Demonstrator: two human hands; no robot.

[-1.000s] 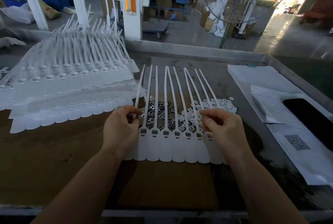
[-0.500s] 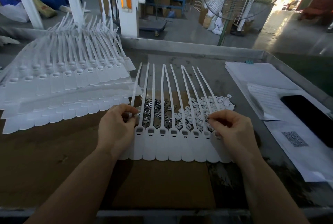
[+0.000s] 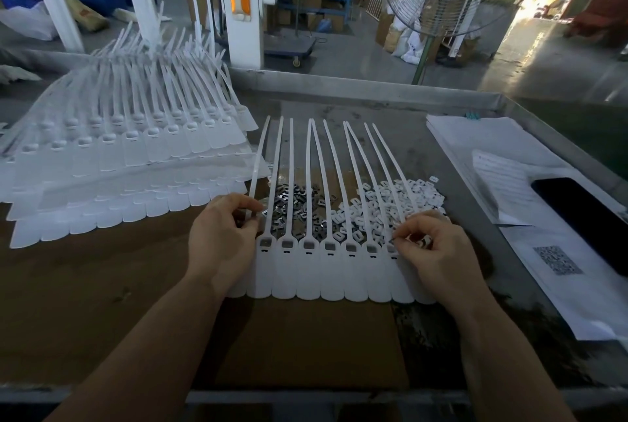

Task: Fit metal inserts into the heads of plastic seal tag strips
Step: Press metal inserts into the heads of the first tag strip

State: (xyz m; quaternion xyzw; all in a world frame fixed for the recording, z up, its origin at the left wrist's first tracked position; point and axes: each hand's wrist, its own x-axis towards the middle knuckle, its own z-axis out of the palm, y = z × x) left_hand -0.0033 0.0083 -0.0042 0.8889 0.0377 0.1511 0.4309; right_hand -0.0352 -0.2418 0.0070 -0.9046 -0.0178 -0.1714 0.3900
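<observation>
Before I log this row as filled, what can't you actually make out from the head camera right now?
- Leftmost strip head: covered by the left hand.
- Rightmost heads of the seal tag row: under the right hand, inserts unconfirmed.
- What each grip pinches: hidden by curled fingers.
- Printed sheets: text too small, and the QR code too.
- Finished strip stack: cut off at the left edge.

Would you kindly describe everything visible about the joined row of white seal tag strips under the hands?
The row of seal tag strips is white plastic: rounded flat tags side by side, each with a small head and a long thin tail fanning away. Seven visible heads show grey inserts. It lies flat on brown cardboard, tails crossing the piles of metal inserts and white caps. The left hand pinches the leftmost strip; the right hand works at the right end.
</observation>
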